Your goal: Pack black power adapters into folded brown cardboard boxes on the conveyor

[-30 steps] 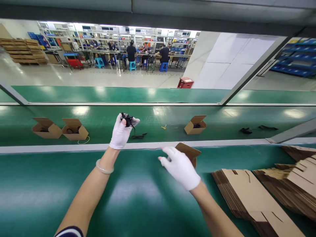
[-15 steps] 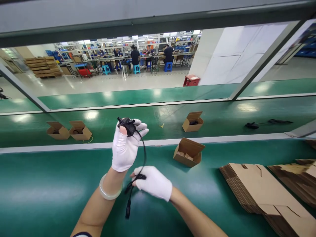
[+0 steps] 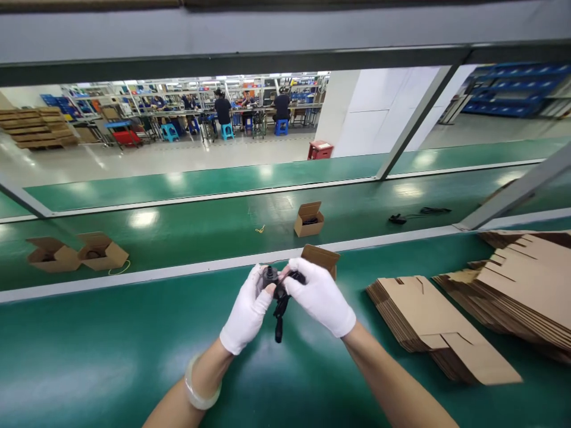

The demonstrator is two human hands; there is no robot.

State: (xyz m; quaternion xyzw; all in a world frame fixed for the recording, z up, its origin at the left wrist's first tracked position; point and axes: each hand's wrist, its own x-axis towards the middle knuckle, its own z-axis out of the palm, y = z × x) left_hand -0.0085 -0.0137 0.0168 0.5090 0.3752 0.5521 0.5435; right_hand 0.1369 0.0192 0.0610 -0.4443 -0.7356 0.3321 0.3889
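Note:
My left hand (image 3: 246,312), in a white glove with bare fingertips showing, is closed around a small black pump (image 3: 269,276) with a short spout on top. My gloved right hand (image 3: 322,298) is closed on the pump's black cable (image 3: 281,306), bunched against the pump's right side. The cable's connector end (image 3: 279,330) hangs below, over the green work surface. Just behind my right hand stands an open cardboard box (image 3: 322,257), its lower part mostly covered by the hand.
Flattened cartons (image 3: 428,303) lie stacked at right, with another carton pile (image 3: 530,273) beyond. On the green belt (image 3: 200,232) stand several open boxes, including one small box (image 3: 309,221), and a corded black device (image 3: 397,219). A metal post (image 3: 517,187) rises at right.
My right hand has risen with the gathered cable up to the pump. My left hand has lowered and turned the pump. The view has swung to the right.

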